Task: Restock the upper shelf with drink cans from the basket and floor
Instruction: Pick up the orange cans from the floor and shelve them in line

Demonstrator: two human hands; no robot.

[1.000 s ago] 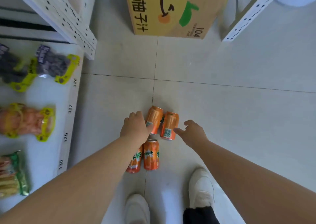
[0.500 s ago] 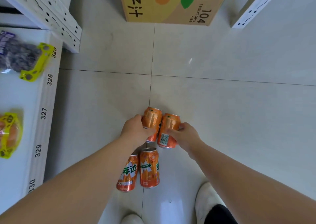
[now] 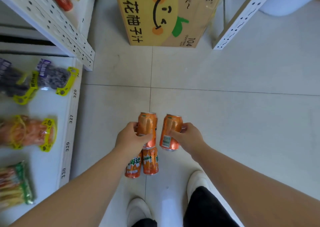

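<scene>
Cans of orange soda are the load: the left hand is wrapped around one can and the right hand is wrapped around a second can, both held above the tiled floor with a narrow gap between them. Two more cans stand touching side by side on the floor, just below the left hand and in front of the white shoes.

Open floor spreads wide to the right and ahead of the hands. On the left, a low white shelf with numbered edge tags runs close beside the left forearm. A cardboard box sits ahead, between two perforated white shelf posts.

Whether the held cans are clear of the standing pair cannot be told; the left hand covers the top of one floor can. Snack packets on the shelf are blurred and cut off at the frame's left edge.

Each can is bright orange; the right one shows a barcode, the floor pair green and white lettering.
</scene>
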